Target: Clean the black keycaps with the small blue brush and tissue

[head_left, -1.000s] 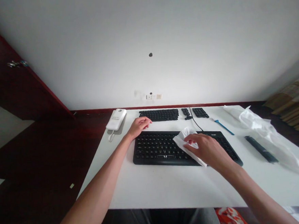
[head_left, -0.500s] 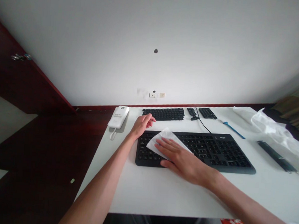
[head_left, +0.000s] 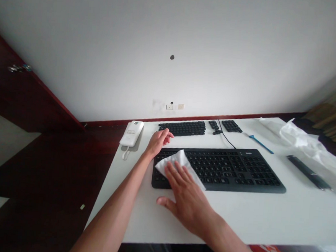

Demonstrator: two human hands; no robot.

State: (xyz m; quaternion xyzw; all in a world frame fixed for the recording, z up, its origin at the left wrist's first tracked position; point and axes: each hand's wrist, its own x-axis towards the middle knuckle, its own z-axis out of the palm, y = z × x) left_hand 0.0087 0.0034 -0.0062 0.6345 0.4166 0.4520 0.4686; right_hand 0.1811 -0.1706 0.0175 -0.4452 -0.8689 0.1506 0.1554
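A black keyboard (head_left: pixel 234 167) lies on the white table; its keycaps look removed, with the switch sockets showing. My right hand (head_left: pixel 184 194) presses flat on a white wipe (head_left: pixel 180 157) over the keyboard's left half, fingers stretched forward and thumb out over the table. At the keyboard's back left corner rests my left hand (head_left: pixel 159 140), its fingers loosely bent and apart, with nothing visible in them. Behind the keyboard lie black keycaps in groups: a wide block (head_left: pixel 182 127), a small cluster (head_left: pixel 214 126) and a number-pad block (head_left: pixel 231 126).
A white power bank (head_left: pixel 132 133) with a short strap lies at the table's left. To the right are a blue stick tool (head_left: pixel 261 144), a dark bar-shaped piece (head_left: pixel 308 172) and crumpled white plastic (head_left: pixel 299 137). The keyboard's cable (head_left: pixel 226 136) runs to the back edge.
My right hand has slid the wipe left and toward me across the keyboard, and its thumb has swung off the front edge. My left hand stays at the corner.
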